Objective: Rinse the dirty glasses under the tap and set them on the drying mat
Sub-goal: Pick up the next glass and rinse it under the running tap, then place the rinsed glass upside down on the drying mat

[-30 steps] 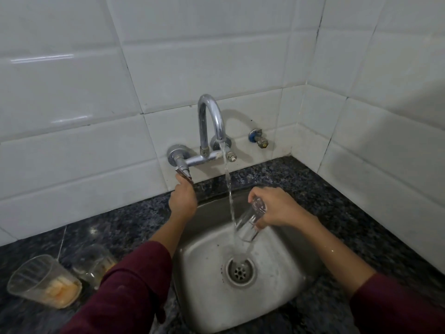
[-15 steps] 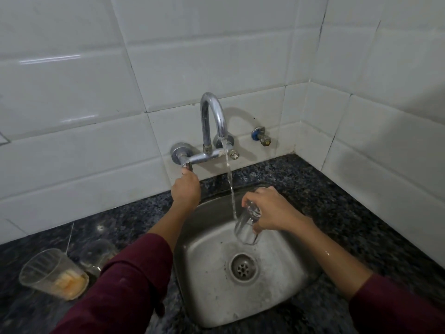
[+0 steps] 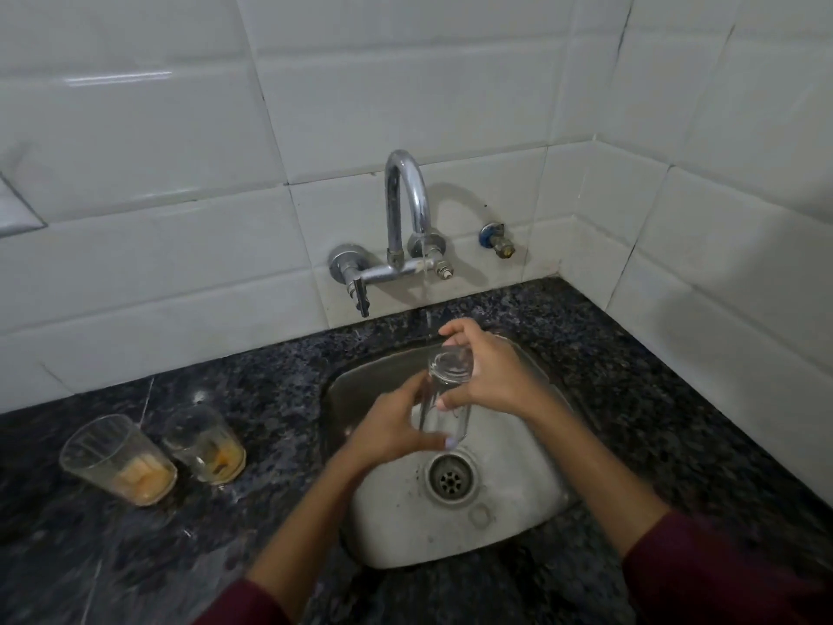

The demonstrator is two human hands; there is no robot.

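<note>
Both hands hold one clear glass (image 3: pixel 447 390) over the steel sink (image 3: pixel 518 502). My right hand (image 3: pixel 489 372) grips its upper part, and my left hand (image 3: pixel 390 428) wraps its lower part. A thin stream of water falls from the chrome tap (image 3: pixel 405 205) just behind the glass. Two dirty glasses stand on the dark counter to the left: one (image 3: pixel 119 460) with pale orange residue, and a second (image 3: pixel 205 444) with orange dregs. No drying mat is in view.
The tap lever (image 3: pixel 360 295) hangs at the wall on the left of the spout. A small blue-and-brass valve (image 3: pixel 498 239) sits to the right. White tiled walls meet in a corner at the back right. Speckled granite counter (image 3: pixel 653 399) surrounds the sink.
My left hand has left the tap lever and come down onto the glass. The glass has turned more upright in both hands. The water stream looks thinner.
</note>
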